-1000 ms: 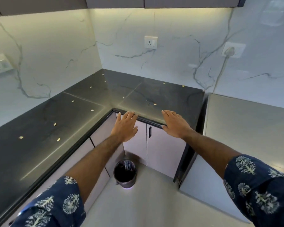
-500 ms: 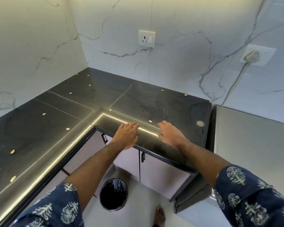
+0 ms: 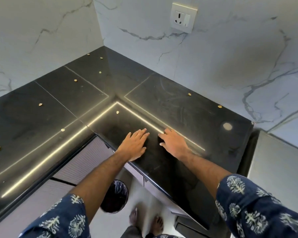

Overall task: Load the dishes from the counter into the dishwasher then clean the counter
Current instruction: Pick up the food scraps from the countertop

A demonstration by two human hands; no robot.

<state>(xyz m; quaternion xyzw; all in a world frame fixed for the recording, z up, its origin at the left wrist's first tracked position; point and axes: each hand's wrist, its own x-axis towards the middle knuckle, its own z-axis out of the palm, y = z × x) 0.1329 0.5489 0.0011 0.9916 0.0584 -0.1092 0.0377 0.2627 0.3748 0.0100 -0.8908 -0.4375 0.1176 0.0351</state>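
Black stone tabletop (image 3: 170,107), L-shaped, filling the corner under marble walls; scattered over it, small pale seeds (image 3: 117,112), one just beyond the hands, others along the left run and near the back wall. Round pale smudge (image 3: 227,126) toward the right end. No dishes visible on the tabletop.

Left hand (image 3: 136,145) over the front edge of the tabletop, palm down, fingers (image 3: 143,132) straight and close together, holding nothing. Right hand (image 3: 172,143) just beside it, palm down on or just above the surface, fingers (image 3: 163,134) stretched and slightly spread, holding nothing; contact with the stone not clear. Both forearms bare, patterned blue sleeves (image 3: 258,208) at the lower corners.

Compared with half a second earlier: both hands farther in over the tabletop, past the front edge; view closer and steeper, corner joint now central, both feet in sight rather than one.

Below: grey cabinet fronts (image 3: 86,160), black-lined bin (image 3: 114,196) on the floor, bare feet (image 3: 156,222). Wall socket (image 3: 183,17) above. Grey appliance top (image 3: 282,169) at right, adjoining the tabletop's end.
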